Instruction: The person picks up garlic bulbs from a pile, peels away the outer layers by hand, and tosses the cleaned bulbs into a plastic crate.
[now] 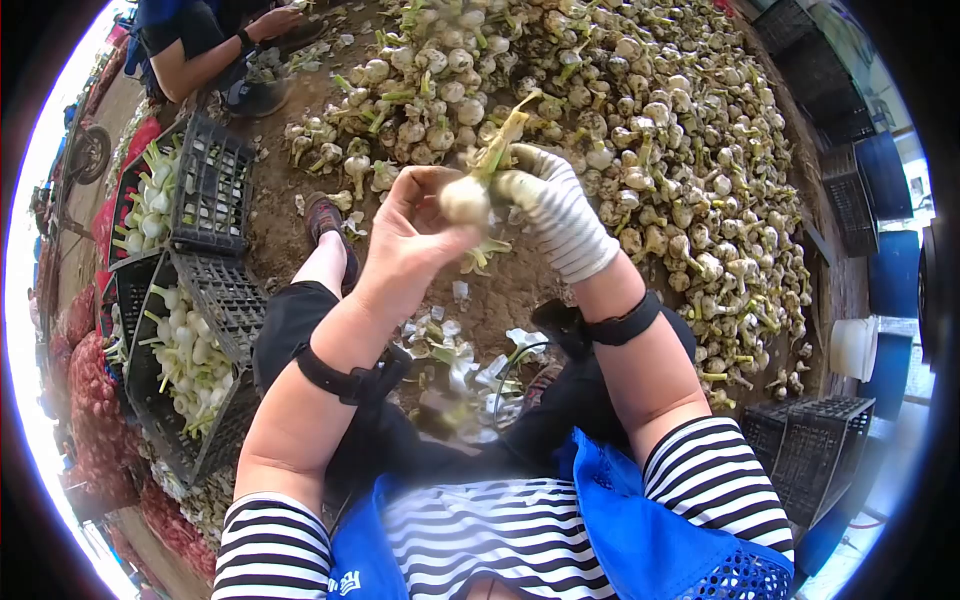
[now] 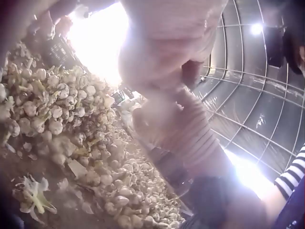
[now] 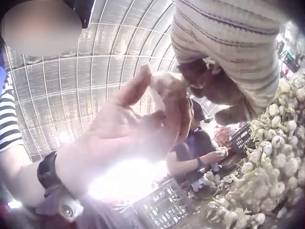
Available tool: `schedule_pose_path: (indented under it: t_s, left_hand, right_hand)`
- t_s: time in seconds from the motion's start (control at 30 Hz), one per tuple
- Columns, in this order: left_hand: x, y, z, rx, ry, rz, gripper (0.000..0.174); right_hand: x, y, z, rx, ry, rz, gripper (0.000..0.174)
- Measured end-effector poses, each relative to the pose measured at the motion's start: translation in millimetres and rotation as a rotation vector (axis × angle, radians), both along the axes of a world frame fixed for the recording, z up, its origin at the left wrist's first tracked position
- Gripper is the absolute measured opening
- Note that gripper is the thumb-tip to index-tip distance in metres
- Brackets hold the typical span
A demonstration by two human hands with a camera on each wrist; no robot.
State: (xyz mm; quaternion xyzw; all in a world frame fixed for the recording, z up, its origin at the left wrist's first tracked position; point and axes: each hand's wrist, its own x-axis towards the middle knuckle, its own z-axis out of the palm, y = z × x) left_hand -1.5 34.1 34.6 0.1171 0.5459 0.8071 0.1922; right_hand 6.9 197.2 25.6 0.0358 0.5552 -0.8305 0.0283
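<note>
A garlic bulb (image 1: 465,203) with its dry stem (image 1: 505,140) pointing up and away is held between both hands over the dirt floor. My bare left hand (image 1: 408,232) holds the pale bulb between thumb and fingers. My right hand (image 1: 560,208), in a striped work glove, pinches at the base of the stem. In the right wrist view the bulb (image 3: 164,86) shows at the left fingertips, close by the gloved fingers (image 3: 228,114). The bulb is blurred in the head view, and glare washes out part of the left wrist view.
A big heap of untrimmed garlic (image 1: 690,190) spreads ahead and right. Black crates (image 1: 212,185) of trimmed garlic (image 1: 190,355) stand at left. Peeled skins (image 1: 455,355) litter the ground between my legs. Another person (image 1: 185,50) works at upper left. A white bucket (image 1: 853,348) stands far right.
</note>
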Motion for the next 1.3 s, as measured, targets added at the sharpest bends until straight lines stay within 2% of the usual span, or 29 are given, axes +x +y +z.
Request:
schedule_pose_path:
  t_s: [0.1,0.13,0.17,0.23,0.37,0.4,0.47,0.5,0.57,0.63,0.67,0.73,0.77,0.83,0.87,0.9,0.97,1.0,1.03,1.1,1.13,1.17,1.23,1.27,1.3]
  left_hand:
    - [1.1,-0.7,-5.7,-0.065,0.102,0.038,0.044]
    - [0.9,0.0,-5.1,-0.217,0.242,0.114,0.044]
    - [-0.1,-1.3,-6.2,-0.219,0.241,0.114,0.044]
    - [-2.4,-3.5,-9.1,-0.595,0.731,0.275,0.042]
    - [-0.7,-0.9,-5.6,-0.685,0.797,0.343,0.038]
    - [-1.3,-1.8,-5.7,-0.689,0.801,0.343,0.038]
    - [-2.7,-5.2,-7.6,-0.153,0.076,0.060,0.033]
    - [-4.4,-7.8,-5.6,-0.155,0.077,0.055,0.033]
    - [-10.7,-13.2,0.5,0.311,-0.436,-0.125,0.029]
    - [-11.1,-11.3,0.5,0.374,-0.479,-0.139,0.029]
    - [-6.6,-7.1,1.2,0.263,-0.362,-0.074,0.030]
    - [-3.9,-0.8,-5.1,0.072,-0.102,0.024,0.036]
    - [-2.1,0.9,-9.6,0.072,-0.104,0.027,0.036]
    - [-0.6,4.9,-13.7,-0.053,0.079,0.047,0.035]
    - [1.5,6.8,-4.0,0.224,-0.286,-0.016,0.033]
    - [-1.5,1.3,-7.5,0.223,-0.287,-0.016,0.033]
    - [-10.3,-11.5,-12.1,0.595,-0.664,-0.408,0.032]
    - [-10.7,-12.4,-13.5,0.377,-0.641,-0.347,0.034]
    - [-7.2,-6.0,-13.8,0.378,-0.644,-0.343,0.034]
    - [0.6,11.4,-13.9,-0.544,0.375,0.230,0.036]
    - [-0.6,7.9,-12.3,-0.772,0.679,0.269,0.040]
    - [-0.7,6.1,-12.2,-0.773,0.678,0.269,0.040]
    - [-1.1,2.7,-12.5,-0.176,-0.039,-0.032,0.045]
    - [-5.0,-6.7,-8.8,0.154,-0.305,-0.171,0.047]
    - [-10.2,-9.2,-2.0,0.213,-0.400,-0.244,0.049]
  right_hand:
    - [1.6,5.7,16.1,-0.025,-0.113,0.076,0.024]
    - [1.0,3.1,16.8,0.096,-0.032,0.100,0.025]
    - [3.8,-5.0,23.5,0.146,-0.063,0.098,0.022]
    - [1.9,-8.7,11.3,0.228,-0.036,0.080,0.018]
    - [-0.4,-14.7,6.8,0.128,-0.041,0.039,0.014]
    - [-1.3,-18.4,6.3,0.155,0.006,-0.036,0.013]
    - [-0.1,-18.1,8.1,0.183,0.050,-0.118,0.012]
    - [1.2,-15.8,12.3,0.199,-0.005,-0.096,0.015]
    - [1.9,-13.5,14.4,0.215,-0.057,-0.077,0.019]
    - [1.4,-12.9,9.8,0.090,0.008,-0.120,0.019]
    - [-3.0,-10.0,0.8,-0.121,-0.034,-0.062,0.022]
    - [-3.0,-13.5,2.0,-0.197,-0.040,-0.075,0.023]
    - [-1.2,-17.1,3.8,-0.277,-0.052,-0.086,0.023]
    - [0.3,-21.6,-1.1,-0.267,-0.032,-0.093,0.020]
    - [0.9,-24.3,2.6,-0.210,-0.022,-0.200,0.018]
    - [1.4,-25.8,5.2,-0.152,-0.014,-0.307,0.016]
    - [1.7,-25.2,5.6,-0.095,0.056,-0.333,0.016]
    - [0.3,-24.1,4.7,-0.036,0.043,-0.366,0.016]
    - [-1.6,-23.2,3.5,0.022,0.031,-0.397,0.017]
    - [-3.3,-21.2,-2.6,0.110,0.028,-0.411,0.017]
    - [-1.0,-22.2,-2.6,0.406,0.138,-0.406,0.016]
    - [0.6,-22.5,-2.7,0.703,0.249,-0.395,0.016]
    - [1.6,-13.1,-0.7,0.798,0.305,-0.372,0.016]
    - [3.5,-6.8,11.2,0.328,0.120,-0.245,0.014]
    - [5.0,-3.4,19.9,-0.139,-0.062,-0.114,0.013]
